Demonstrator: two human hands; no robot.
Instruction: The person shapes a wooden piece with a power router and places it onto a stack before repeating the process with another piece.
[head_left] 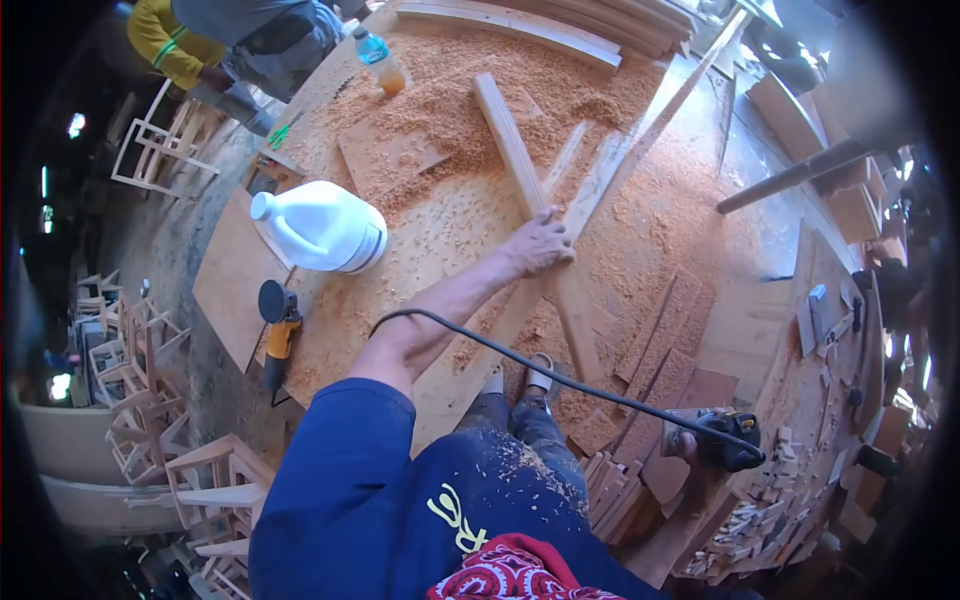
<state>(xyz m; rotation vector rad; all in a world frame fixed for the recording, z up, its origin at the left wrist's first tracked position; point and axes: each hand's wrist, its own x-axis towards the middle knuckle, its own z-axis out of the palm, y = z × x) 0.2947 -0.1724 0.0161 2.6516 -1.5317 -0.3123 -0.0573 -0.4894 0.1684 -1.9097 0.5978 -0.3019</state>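
My left hand (541,243) is wrapped round a long wooden bar (508,140), which lies across a second long board (598,180) on the sawdust-covered bench (445,215). At the lower right, my right hand (688,447) holds a black power tool (730,440) with a pale flat base, away from the bar. Most of that hand's fingers are hidden behind the tool. A black cable runs from the tool up over my left forearm.
A white jug (325,228) stands left of my left hand, near a yellow and black sander (281,335). A small bottle (380,62) is at the far edge, with a person (265,40) beyond it. Wood offcuts (760,510) lie at the right; chair frames (215,480) stand lower left.
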